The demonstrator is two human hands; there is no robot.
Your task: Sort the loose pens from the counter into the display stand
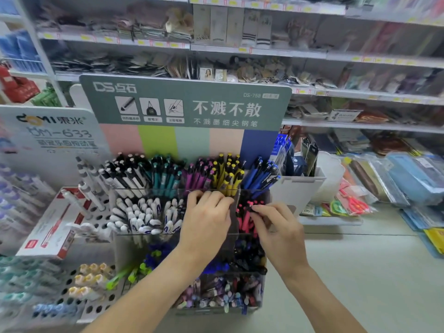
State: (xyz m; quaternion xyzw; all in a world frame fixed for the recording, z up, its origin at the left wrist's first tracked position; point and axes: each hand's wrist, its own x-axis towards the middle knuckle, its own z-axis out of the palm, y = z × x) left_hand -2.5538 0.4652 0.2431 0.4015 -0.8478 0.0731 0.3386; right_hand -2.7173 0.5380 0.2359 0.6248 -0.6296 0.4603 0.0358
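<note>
A tiered clear display stand (269, 198) under a green header card holds pens sorted by colour: white, teal, purple, yellow and blue in the back row. In the middle row at the right is a compartment of red-pink pens (243, 222). My left hand (206, 219) curls its fingers over the clear front wall of the back row, beside that compartment. My right hand (274, 227) pinches the top of one red-pink pen inside the compartment. What lies under my left palm is hidden.
White pens (134, 215) fill the middle row's left part; dark and mixed pens fill the lower tiers. A red-and-white pen box (55, 227) and a holed white rack (96, 280) stand at the left. Scissors (353, 203) and packets lie at the right, shelves behind.
</note>
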